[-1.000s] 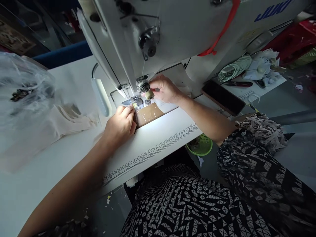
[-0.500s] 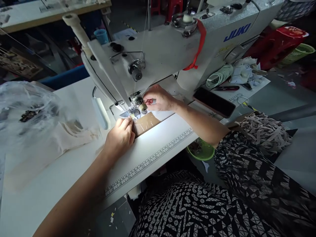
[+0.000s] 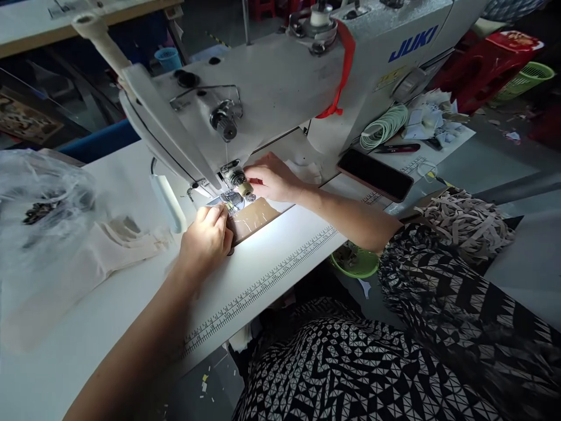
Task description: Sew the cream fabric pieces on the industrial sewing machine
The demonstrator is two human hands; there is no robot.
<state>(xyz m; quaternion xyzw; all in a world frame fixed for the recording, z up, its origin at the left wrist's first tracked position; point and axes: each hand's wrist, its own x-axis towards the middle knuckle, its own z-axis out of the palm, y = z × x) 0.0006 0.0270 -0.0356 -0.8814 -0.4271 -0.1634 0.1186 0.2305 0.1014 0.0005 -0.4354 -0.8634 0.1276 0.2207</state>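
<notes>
Under a lamp's light, the needle area of a JUKI sewing machine [image 3: 280, 88] sits between my hands. My left hand [image 3: 204, 237] is closed just left of the presser foot, its fingertips pinching something too small to make out. Beside it a brown plate with light threads on it [image 3: 254, 219] lies in the table surface. My right hand [image 3: 274, 178] is behind and right of the needle, fingers curled against the round yellowish roller [image 3: 245, 189]; what its fingertips hold, if anything, is hidden.
Pale fabric pieces [image 3: 127, 242] and a clear plastic bag [image 3: 44, 187] lie at the left. To the right are a phone [image 3: 374, 174], a coil of pale cord [image 3: 384, 126], a dark red tool [image 3: 398, 148] and a heap of strips [image 3: 467, 225]. A green basket [image 3: 355, 263] is below the table edge.
The whole view has shifted slightly, moving the machine left in the picture. My right hand's fingers have drawn in closer together by the roller. My left hand keeps its place beside the presser foot.
</notes>
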